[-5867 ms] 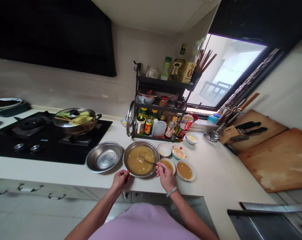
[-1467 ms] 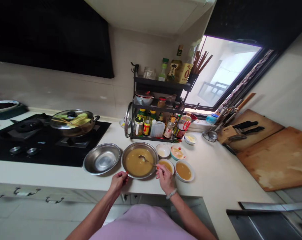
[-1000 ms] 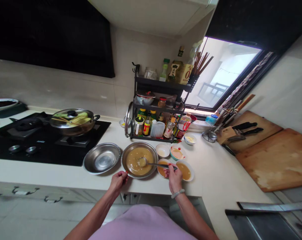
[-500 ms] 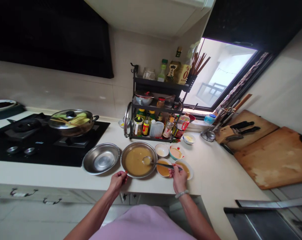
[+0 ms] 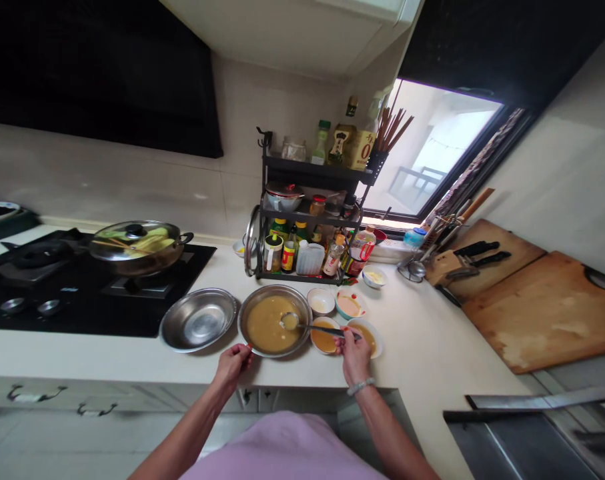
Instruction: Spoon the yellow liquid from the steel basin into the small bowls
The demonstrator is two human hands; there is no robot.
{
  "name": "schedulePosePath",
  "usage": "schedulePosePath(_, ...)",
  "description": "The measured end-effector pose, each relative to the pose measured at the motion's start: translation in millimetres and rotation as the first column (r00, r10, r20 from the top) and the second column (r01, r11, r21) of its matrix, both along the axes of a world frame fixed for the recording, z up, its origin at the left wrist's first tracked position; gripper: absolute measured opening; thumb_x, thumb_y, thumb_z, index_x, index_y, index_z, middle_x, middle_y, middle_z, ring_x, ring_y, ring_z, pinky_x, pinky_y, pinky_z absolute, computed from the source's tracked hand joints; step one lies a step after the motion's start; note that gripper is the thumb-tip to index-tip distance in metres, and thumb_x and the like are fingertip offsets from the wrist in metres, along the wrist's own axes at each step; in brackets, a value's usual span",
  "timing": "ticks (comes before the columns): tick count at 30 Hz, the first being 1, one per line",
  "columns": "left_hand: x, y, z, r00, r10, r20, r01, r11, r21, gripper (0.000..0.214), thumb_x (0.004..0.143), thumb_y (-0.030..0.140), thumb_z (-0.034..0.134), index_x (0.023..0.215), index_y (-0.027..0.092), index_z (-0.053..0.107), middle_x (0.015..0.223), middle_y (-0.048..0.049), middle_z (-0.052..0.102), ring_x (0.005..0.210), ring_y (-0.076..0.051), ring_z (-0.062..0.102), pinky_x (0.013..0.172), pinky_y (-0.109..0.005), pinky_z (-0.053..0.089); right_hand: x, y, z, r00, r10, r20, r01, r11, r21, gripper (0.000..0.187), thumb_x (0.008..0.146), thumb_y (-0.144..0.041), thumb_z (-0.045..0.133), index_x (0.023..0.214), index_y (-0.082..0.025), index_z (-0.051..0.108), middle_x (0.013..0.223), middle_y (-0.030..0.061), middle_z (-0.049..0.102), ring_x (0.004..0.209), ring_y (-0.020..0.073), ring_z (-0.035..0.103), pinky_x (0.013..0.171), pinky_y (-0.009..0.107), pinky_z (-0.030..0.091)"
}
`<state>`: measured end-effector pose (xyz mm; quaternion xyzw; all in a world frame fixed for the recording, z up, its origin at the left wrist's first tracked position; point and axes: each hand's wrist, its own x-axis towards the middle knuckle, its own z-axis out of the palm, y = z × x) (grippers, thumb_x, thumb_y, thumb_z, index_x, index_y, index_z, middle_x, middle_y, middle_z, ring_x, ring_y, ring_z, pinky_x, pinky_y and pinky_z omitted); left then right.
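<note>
A wide metal basin [image 5: 243,333] holds a yellowish-brown liquid. My left hand [image 5: 235,363] pinches its front-left rim. In my right hand [image 5: 355,357] is the dark handle of a ladle [image 5: 291,321], whose bowl sits in the liquid near the basin's right side. Under the ladle's handle stands a bowl of orange-brown liquid [image 5: 323,341]. Another bowl with similar liquid [image 5: 369,337] is partly behind my right hand. Farther back are a small white bowl [image 5: 321,302] and a bowl with pale pinkish contents [image 5: 349,304]. An empty metal basin [image 5: 199,320] lies on the left.
A lidded pan [image 5: 137,250] sits on the black gas hob [image 5: 82,307] at left. Behind the bowls stands a black rack [image 5: 312,217] of bottles and jars. To the right are a knife block [image 5: 439,267], cutting boards [image 5: 532,313] and a sink [image 5: 512,447].
The whole view has shifted slightly, so things appear a little farther left. Both hands keep their holds, and the ladle's bowl stays in the basin.
</note>
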<state>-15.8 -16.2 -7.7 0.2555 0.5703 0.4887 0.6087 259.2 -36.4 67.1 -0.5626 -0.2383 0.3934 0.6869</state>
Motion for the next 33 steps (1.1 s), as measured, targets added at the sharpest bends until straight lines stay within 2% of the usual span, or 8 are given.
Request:
schedulePosePath(7,0.4,-0.4,4.0,1.000,-0.006,0.007,0.006,1.000,0.003,0.041,0.042,0.046,0.077,0.048,0.018,0.049,0.045,0.0027,0.055,0.042,-0.008,0.045,0.044,-0.022,0.034,16.1,6.3,9.7,0.998,-0.056,-0.029,0.057,0.998,0.028,0.024,0.062,-0.034,0.067,0.074,-0.015,0.060,0.046,-0.0022,0.058,0.038,0.0109,0.051,0.036,0.019,0.037)
schedulePosePath(14,0.9,-1.2,4.4,0.999,-0.008,0.045,0.008,1.000,-0.006,0.039,0.042,0.043,0.078,0.049,0.018,0.050,0.045,0.0030,0.055,0.041,-0.007,0.044,0.044,-0.022,0.034,76.5,17.1,27.7,0.967,-0.253,0.037,0.249,0.965,0.088,0.027,0.059,-0.035,0.068,0.074,-0.015,0.058,0.047,0.0002,0.062,0.041,0.0106,0.054,0.038,0.018,0.040)
schedulePosePath(20,0.3,-0.8,3.3,0.999,0.003,0.047,-0.002,1.000,-0.019,0.039,0.042,0.044,0.078,0.049,0.017,0.049,0.045,0.0033,0.054,0.042,-0.007,0.044,0.044,-0.021,0.033,116.5,20.2,32.6,0.902,-0.404,0.152,0.385,0.912,0.140,0.029,0.065,-0.038,0.066,0.079,-0.015,0.058,0.047,-0.0027,0.060,0.041,0.0120,0.057,0.038,0.020,0.045)
schedulePosePath(24,0.0,-0.9,2.9,0.999,0.005,0.033,-0.004,0.999,-0.033,0.039,0.042,0.044,0.078,0.050,0.017,0.051,0.046,0.0028,0.055,0.042,-0.008,0.045,0.045,-0.022,0.034,121.7,16.0,19.2,0.857,-0.363,0.365,0.340,0.932,0.126,0.034,0.071,-0.044,0.064,0.087,-0.013,0.062,0.051,-0.0024,0.061,0.042,0.0127,0.058,0.044,0.024,0.051)
schedulePosePath(26,0.2,-1.0,3.5,1.000,0.009,0.029,-0.008,0.999,-0.038,0.039,0.041,0.044,0.078,0.051,0.017,0.051,0.047,0.0023,0.056,0.042,-0.008,0.045,0.046,-0.022,0.035,121.4,11.5,11.6,0.781,-0.295,0.551,0.271,0.954,0.126,0.037,0.077,-0.046,0.058,0.092,-0.013,0.064,0.057,-0.0002,0.063,0.047,0.0144,0.061,0.048,0.027,0.053)
schedulePosePath(28,0.5,-1.3,4.7,1.000,0.011,0.029,-0.010,0.999,-0.041,0.039,0.041,0.044,0.078,0.051,0.017,0.051,0.047,0.0021,0.056,0.042,-0.008,0.045,0.046,-0.022,0.035,120.5,6.1,7.8,0.662,-0.244,0.709,0.177,0.970,0.169,0.036,0.082,-0.044,0.051,0.096,-0.013,0.064,0.067,0.0033,0.065,0.053,0.0153,0.063,0.052,0.028,0.055)
schedulePosePath(31,1.0,-1.7,7.4,1.000,0.011,0.027,-0.010,0.999,-0.034,0.039,0.041,0.044,0.077,0.050,0.017,0.050,0.046,0.0026,0.055,0.042,-0.008,0.045,0.046,-0.022,0.035,117.3,-2.5,12.9,0.467,-0.206,0.860,-0.025,0.969,0.245,0.030,0.088,-0.035,0.045,0.098,-0.016,0.065,0.085,0.0082,0.065,0.062,0.0161,0.064,0.055,0.030,0.056)
schedulePosePath(33,1.1,-1.9,9.0,1.000,0.003,0.022,-0.002,1.000,-0.025,0.039,0.042,0.044,0.077,0.049,0.017,0.050,0.046,0.0028,0.054,0.042,-0.008,0.045,0.045,-0.022,0.034,111.7,-7.4,21.4,0.384,-0.205,0.900,-0.126,0.954,0.271,0.026,0.088,-0.030,0.045,0.098,-0.018,0.066,0.092,0.0094,0.064,0.070,0.0174,0.064,0.059,0.031,0.056)
